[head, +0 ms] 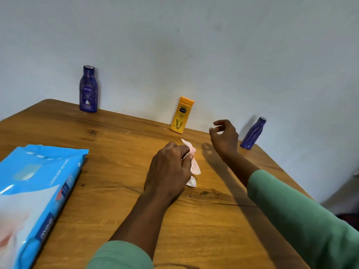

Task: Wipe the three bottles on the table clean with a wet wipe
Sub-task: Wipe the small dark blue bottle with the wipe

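Along the far edge of the table (116, 171), the tall purple bottle (88, 89), yellow bottle (181, 115) and small purple bottle (253, 133) stand upright, while your left hand (169, 167) grips the wet wipe (194, 166) mid-table and your right hand (224, 135), empty and loosely curled, hovers nearest the small purple bottle.

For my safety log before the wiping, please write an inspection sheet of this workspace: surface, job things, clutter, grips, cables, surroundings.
Surface: wooden table, dark knots and cracks.
Job's things: tall blue bottle, yellow bottle, small blue bottle stand along the wall; blue wipes pack lies at left.
Clutter: nothing seen.
Grips: left hand holds the wet wipe; right hand loosely curled, holds nothing.
Cables: nothing seen.
Surroundings: wall plain white.
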